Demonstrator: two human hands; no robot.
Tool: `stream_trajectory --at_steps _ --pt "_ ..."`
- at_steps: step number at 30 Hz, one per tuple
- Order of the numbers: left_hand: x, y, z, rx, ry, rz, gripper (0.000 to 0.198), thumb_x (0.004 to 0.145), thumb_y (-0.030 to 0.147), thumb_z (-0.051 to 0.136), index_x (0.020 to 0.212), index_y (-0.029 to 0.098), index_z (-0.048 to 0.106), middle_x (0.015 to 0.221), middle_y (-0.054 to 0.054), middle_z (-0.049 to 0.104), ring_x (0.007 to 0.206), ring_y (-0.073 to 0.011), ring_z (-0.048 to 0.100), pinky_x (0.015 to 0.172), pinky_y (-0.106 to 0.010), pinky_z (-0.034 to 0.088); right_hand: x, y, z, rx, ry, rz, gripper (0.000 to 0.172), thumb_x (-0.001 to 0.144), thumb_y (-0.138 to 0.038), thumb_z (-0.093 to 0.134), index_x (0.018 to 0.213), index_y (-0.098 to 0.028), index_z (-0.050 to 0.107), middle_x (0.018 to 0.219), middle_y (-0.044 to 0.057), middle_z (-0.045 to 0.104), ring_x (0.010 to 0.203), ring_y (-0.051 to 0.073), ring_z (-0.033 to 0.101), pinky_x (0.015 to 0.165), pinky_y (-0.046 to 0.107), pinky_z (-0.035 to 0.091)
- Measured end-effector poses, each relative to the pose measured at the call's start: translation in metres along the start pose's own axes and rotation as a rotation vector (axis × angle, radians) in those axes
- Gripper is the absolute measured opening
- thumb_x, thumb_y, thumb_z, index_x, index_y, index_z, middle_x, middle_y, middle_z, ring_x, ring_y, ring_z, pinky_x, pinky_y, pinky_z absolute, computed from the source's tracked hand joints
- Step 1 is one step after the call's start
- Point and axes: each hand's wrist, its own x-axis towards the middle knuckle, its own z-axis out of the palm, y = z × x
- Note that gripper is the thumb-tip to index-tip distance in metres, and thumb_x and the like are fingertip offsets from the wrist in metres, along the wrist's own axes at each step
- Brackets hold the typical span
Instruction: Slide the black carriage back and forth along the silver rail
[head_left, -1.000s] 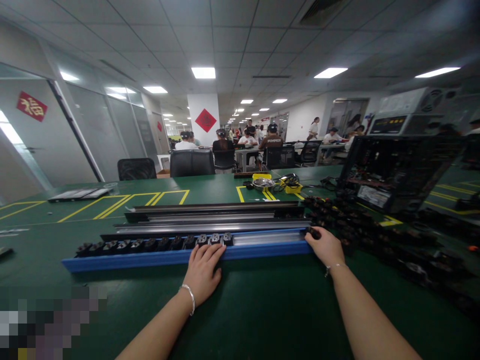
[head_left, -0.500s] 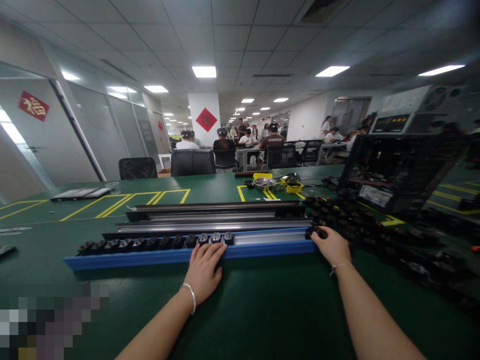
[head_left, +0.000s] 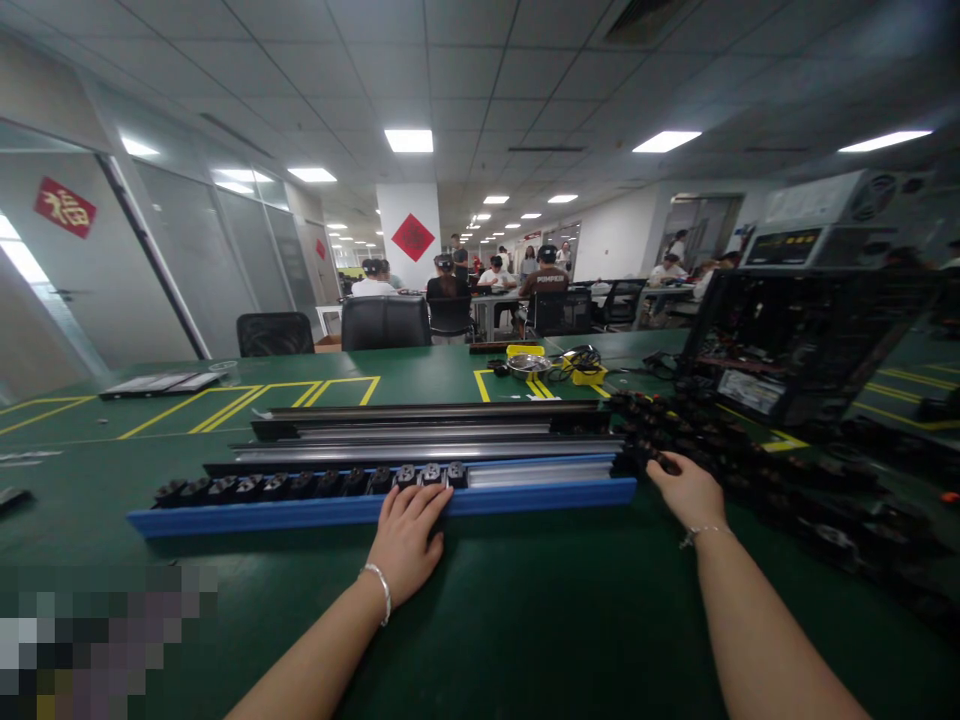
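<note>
A long blue rail (head_left: 300, 513) lies across the green table in front of me, with a row of small black socket modules (head_left: 315, 485) seated in its left half. My left hand (head_left: 409, 535) lies flat against the rail's front edge, fingers stretched out beside the last modules. My right hand (head_left: 686, 488) is past the rail's right end, at the edge of a pile of loose black modules (head_left: 720, 445); its fingertips are curled among them and what they hold is hidden.
Two more dark metal rails (head_left: 420, 430) lie behind the blue one. An open electronics chassis (head_left: 795, 340) stands at the right. A metal bowl (head_left: 527, 365) and yellow items sit further back. Chairs and several seated people fill the room beyond.
My right hand has moved right, from the blue rail's right end to the pile of loose modules. My left hand has stayed where it was.
</note>
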Motion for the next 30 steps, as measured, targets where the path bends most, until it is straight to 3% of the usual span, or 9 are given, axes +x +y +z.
stream_trajectory --at_steps 7,20,26,30 --pt "0.0 0.0 0.001 0.004 0.006 0.0 0.057 0.073 0.018 0.048 0.128 0.032 0.043 0.128 0.001 0.052 0.115 -0.0232 0.042 0.105 -0.049 0.023 0.0 0.006 -0.003 -0.049 -0.036 -0.04 0.046 0.067 -0.046 0.051 0.1 -0.018 0.066 0.09 0.008 0.068 0.08 0.022 0.061 0.068 0.029 0.044" --pt "0.0 -0.001 0.001 -0.009 0.015 0.012 0.057 0.073 0.018 0.049 0.128 0.032 0.042 0.127 0.0 0.052 0.115 -0.0231 0.042 0.105 -0.05 0.022 -0.006 0.006 -0.005 -0.426 -0.031 -0.032 0.047 0.07 -0.041 0.044 0.105 -0.016 0.064 0.104 0.016 0.061 0.095 0.03 0.054 0.075 0.04 0.044" --pt "0.0 0.0 0.001 -0.015 0.008 0.003 0.057 0.073 0.018 0.049 0.128 0.031 0.043 0.128 0.0 0.052 0.116 -0.023 0.042 0.105 -0.05 0.023 -0.011 0.005 -0.008 -0.423 0.027 0.083 0.052 0.073 -0.035 0.042 0.121 -0.015 0.053 0.108 0.017 0.058 0.101 0.034 0.051 0.076 0.046 0.043" --pt "0.0 -0.001 0.002 -0.021 0.007 0.005 0.057 0.073 0.019 0.049 0.128 0.031 0.042 0.128 0.0 0.052 0.116 -0.0235 0.041 0.105 -0.05 0.022 -0.014 -0.006 -0.005 -0.347 0.166 0.004 0.047 0.074 -0.028 0.041 0.116 -0.014 0.056 0.112 0.017 0.058 0.104 0.034 0.049 0.08 0.048 0.042"
